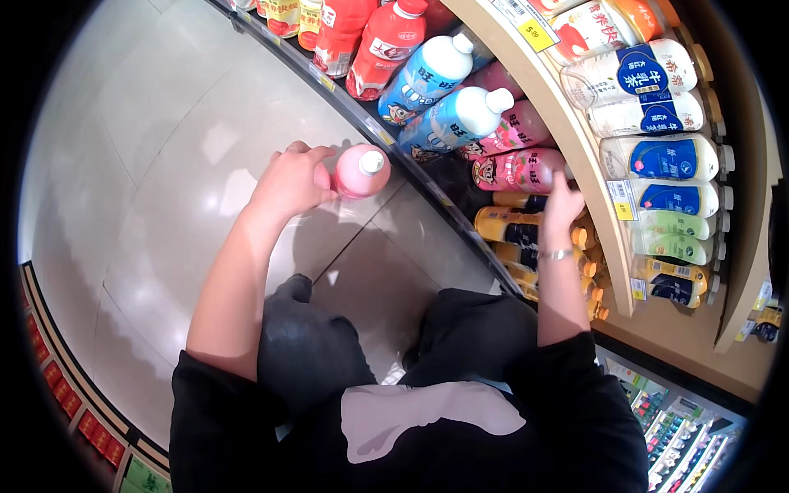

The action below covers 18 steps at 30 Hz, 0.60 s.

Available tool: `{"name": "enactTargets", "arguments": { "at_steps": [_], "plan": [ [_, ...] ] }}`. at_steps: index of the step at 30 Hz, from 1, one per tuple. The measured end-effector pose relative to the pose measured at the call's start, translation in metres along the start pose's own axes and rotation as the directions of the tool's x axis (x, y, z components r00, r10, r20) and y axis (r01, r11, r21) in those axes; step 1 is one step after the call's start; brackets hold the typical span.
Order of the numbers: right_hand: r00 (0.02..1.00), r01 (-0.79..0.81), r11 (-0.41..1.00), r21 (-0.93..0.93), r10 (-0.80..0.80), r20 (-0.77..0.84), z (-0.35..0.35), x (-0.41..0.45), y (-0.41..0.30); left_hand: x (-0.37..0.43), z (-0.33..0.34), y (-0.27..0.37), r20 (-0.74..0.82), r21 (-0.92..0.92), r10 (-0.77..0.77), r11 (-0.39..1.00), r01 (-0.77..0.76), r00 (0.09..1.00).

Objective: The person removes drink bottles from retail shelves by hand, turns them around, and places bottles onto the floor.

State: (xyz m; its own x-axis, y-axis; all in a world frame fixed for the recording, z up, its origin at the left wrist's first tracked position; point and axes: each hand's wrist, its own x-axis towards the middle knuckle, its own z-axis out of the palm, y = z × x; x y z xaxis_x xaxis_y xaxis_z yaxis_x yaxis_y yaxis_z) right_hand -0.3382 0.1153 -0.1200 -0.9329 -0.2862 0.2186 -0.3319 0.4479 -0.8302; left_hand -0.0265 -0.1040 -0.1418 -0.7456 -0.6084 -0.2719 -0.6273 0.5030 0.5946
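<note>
My left hand (294, 179) is beside a pink drink bottle with a white cap (362, 172), over the tiled floor; its thumb and fingers reach the bottle's left side, and whether they grip it is hard to tell. On the bottom shelf my right hand (564, 200) touches the upper end of another pink bottle (518, 171), which leans back in its row. That bottle's cap is hidden near the hand. Blue-and-white bottles with white caps (453, 123) stand just left of the pink ones. Bottles with orange caps (505, 225) are close below my right wrist.
The bottom shelf's dark front edge (425, 175) runs diagonally between my hands. A curved wooden shelf (570, 129) with more bottles juts out above my right hand. Red bottles (388, 49) stand at the top. Another shelf with red packs (61, 391) is at the lower left.
</note>
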Motion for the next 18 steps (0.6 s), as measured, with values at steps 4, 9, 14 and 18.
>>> {"name": "enactTargets", "arguments": {
  "at_steps": [4,9,14,18],
  "plan": [
    [0.764,0.641,0.730,-0.237,-0.576,0.292,0.025,-0.092,-0.025,0.008,0.011,-0.013,-0.060,0.059,-0.029,0.998,0.033,0.998],
    [0.460,0.386,0.911,0.148,-0.329,0.825,0.126,-0.097,-0.035,0.016,0.013,-0.017,0.068,0.121,-0.052,0.992,0.044,0.996],
    [0.298,0.250,0.942,0.224,-0.295,0.908,0.184,-0.103,-0.022,0.014,0.017,-0.020,0.029,0.103,-0.026,0.994,0.023,0.999],
    [0.625,0.195,0.976,0.097,-0.200,0.755,0.168,-0.125,-0.003,0.005,0.021,-0.032,-0.100,0.080,0.002,0.997,0.006,0.995]
  ]
}}
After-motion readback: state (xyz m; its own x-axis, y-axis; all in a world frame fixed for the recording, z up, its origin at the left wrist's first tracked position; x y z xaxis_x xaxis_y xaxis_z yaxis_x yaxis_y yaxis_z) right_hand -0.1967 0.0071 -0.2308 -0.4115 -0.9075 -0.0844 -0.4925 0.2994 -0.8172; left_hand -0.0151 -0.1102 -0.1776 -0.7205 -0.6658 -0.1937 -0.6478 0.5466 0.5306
